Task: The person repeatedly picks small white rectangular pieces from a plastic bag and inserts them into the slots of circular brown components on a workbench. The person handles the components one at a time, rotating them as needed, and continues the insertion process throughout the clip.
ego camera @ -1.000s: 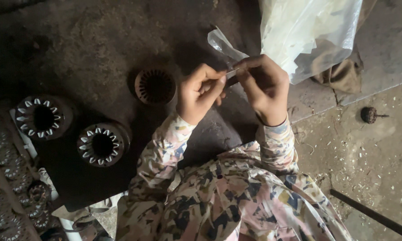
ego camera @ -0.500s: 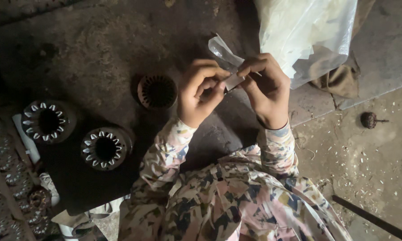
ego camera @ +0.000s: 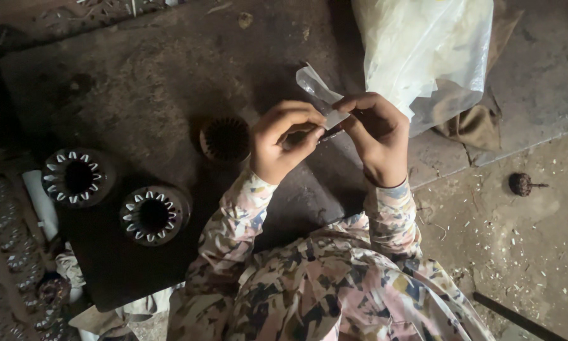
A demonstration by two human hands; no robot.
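hands drawn closer since before: left hand [ego camera: 284,142] and right hand [ego camera: 375,136] both pinching paper strip [ego camera: 322,101] over worktop [ego camera: 139,82]; best folded squarely, held taut, right of stator [ego camera: 226,139].

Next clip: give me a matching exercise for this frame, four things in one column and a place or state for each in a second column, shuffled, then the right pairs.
Things:
1. small clear strip
2. large plastic bag
3. empty ring-shaped core
4. two cores with white inserts

Places or states:
A. side by side at the left of the dark slab
B. pinched between left hand and right hand
C. lying at the top right, beyond the right hand
D. alone on the slab, just left of the left hand

Pairs: 1-B, 2-C, 3-D, 4-A
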